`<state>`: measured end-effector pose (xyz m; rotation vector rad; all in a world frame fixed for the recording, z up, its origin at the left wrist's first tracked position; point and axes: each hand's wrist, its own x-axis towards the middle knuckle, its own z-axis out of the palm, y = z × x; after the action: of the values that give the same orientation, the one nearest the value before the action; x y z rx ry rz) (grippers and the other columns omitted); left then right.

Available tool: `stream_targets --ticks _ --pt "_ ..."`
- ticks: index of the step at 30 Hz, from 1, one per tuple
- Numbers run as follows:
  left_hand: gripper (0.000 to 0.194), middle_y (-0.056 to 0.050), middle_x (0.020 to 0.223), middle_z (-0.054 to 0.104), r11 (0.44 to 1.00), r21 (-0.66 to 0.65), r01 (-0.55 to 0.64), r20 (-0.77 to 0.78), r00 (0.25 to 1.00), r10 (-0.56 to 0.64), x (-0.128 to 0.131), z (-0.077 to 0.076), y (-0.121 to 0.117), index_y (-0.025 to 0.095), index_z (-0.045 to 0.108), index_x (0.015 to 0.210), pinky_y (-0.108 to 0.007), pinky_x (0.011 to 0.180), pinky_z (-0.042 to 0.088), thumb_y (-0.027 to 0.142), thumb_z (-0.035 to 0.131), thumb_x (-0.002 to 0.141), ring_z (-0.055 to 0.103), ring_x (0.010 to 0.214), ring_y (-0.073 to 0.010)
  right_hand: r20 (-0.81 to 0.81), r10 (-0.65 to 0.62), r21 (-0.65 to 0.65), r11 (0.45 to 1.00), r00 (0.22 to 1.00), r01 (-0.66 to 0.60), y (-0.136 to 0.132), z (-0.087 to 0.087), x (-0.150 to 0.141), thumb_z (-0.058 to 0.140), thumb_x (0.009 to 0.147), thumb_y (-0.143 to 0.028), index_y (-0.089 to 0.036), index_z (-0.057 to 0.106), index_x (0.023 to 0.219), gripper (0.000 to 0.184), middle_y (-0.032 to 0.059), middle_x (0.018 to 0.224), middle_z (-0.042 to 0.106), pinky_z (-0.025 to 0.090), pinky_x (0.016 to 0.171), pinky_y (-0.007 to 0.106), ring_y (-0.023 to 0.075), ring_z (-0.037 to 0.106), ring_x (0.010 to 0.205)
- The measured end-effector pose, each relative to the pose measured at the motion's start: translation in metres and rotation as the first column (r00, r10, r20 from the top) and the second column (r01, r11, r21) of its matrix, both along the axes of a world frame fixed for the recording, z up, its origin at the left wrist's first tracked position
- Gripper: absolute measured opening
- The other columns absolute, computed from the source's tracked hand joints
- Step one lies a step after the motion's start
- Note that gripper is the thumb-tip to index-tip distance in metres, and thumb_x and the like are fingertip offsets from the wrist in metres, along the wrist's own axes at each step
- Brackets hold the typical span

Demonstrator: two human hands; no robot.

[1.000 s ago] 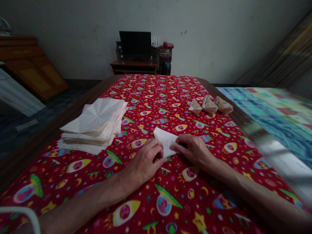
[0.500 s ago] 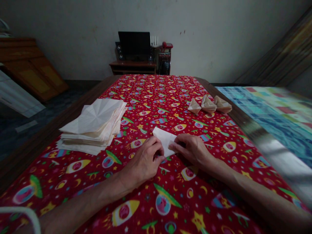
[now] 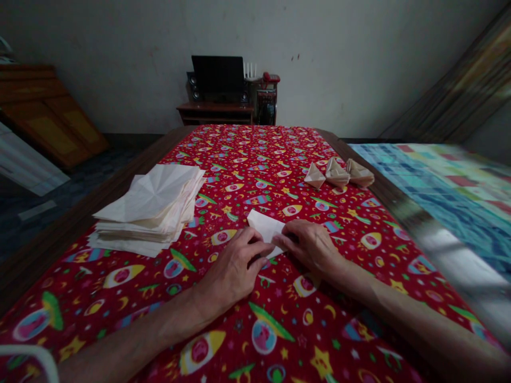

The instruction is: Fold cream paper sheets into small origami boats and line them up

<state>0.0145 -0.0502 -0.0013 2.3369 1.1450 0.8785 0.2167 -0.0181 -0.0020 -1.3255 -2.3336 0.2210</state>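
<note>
A small folded white paper (image 3: 262,225) lies on the red patterned tablecloth (image 3: 255,175) in front of me. My left hand (image 3: 233,267) rests on its near left part, fingers curled and pressing the paper down. My right hand (image 3: 310,246) pinches the paper's right edge with thumb and fingers. Most of the paper's near half is hidden under both hands.
A thick stack of creased white paper sheets (image 3: 149,207) sits at the left. Three folded tan paper pieces (image 3: 338,174) lie at the far right of the table. A checked blue surface (image 3: 447,186) borders the table's right edge. A dark monitor (image 3: 217,77) stands on a low cabinet by the wall.
My left hand has slid a little further onto the paper, covering more of it. The right hand keeps its pinch. The camera view has dipped slightly.
</note>
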Motion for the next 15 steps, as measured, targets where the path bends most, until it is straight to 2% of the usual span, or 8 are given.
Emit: stream_targets --ticks 3,6,11,15 --pt "0.018 -0.004 0.095 0.053 0.998 0.053 0.038 -0.025 0.999 -0.037 -0.001 -0.003 -0.001 0.02 0.066 0.097 -0.032 0.08 0.047 0.013 0.054 0.086 0.051 0.092 -0.0175 0.007 0.01 0.007 1.0 1.0 -0.01 0.0 -0.002 0.0 0.051 0.089 -0.04 -0.018 0.059 0.075 0.028 0.0031 0.068 0.06 0.031 0.057 0.025 0.013 0.051 0.061" --pt "0.021 -0.006 0.098 0.054 0.996 0.074 0.057 -0.118 0.992 -0.048 -0.002 0.001 -0.006 0.018 0.065 0.099 -0.034 0.082 0.047 0.012 0.048 0.088 0.05 0.095 -0.0196 0.011 0.012 0.026 1.0 1.0 -0.013 0.001 -0.005 0.001 0.052 0.089 -0.039 -0.018 0.059 0.077 0.026 0.0038 0.07 0.061 0.032 0.057 0.025 0.0135 0.051 0.063" --pt "0.04 -0.01 0.116 0.053 0.987 0.101 0.127 -0.271 0.958 -0.095 -0.004 0.01 -0.012 0.012 0.055 0.118 -0.039 0.094 0.044 0.0 0.04 0.083 0.046 0.107 -0.0224 0.012 0.027 0.101 0.994 1.0 -0.028 0.003 -0.011 0.003 0.052 0.089 -0.04 -0.019 0.06 0.081 0.024 0.0039 0.072 0.061 0.032 0.058 0.025 0.0135 0.051 0.063" --pt "0.048 -0.009 0.129 0.049 0.979 0.112 0.173 -0.348 0.929 -0.124 -0.008 0.011 -0.014 0.01 0.046 0.129 -0.039 0.101 0.041 -0.001 0.038 0.083 0.042 0.114 -0.0223 0.014 0.016 0.117 0.993 1.0 -0.017 0.002 -0.009 0.001 0.051 0.089 -0.039 -0.018 0.058 0.077 0.026 0.0028 0.068 0.058 0.031 0.055 0.024 0.0129 0.048 0.059"
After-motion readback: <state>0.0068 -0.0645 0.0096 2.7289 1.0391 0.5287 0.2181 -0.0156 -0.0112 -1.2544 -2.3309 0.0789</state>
